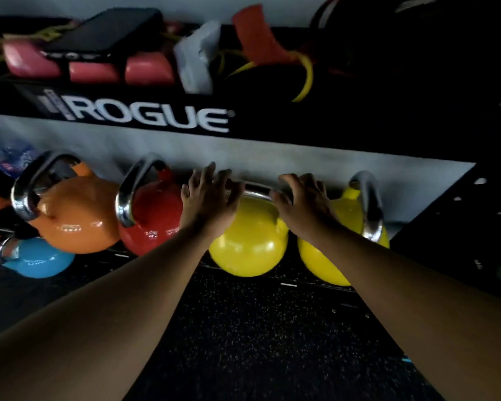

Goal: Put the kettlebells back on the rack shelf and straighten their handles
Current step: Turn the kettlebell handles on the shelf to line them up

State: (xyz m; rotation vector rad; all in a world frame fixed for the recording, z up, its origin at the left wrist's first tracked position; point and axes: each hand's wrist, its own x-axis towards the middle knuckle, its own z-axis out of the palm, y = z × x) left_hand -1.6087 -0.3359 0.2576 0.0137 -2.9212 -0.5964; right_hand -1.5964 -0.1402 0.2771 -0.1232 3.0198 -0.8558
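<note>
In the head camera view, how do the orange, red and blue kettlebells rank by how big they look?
Largest to smallest, as they look:
1. orange kettlebell
2. red kettlebell
3. blue kettlebell, though the orange one partly hides it, so its rank is unsure.

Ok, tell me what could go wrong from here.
1. Both the left hand and right hand lie open on the middle yellow kettlebell's handle; turning it could pinch fingers against the red kettlebell.
2. It may knock the neighbouring yellow kettlebell.
</note>
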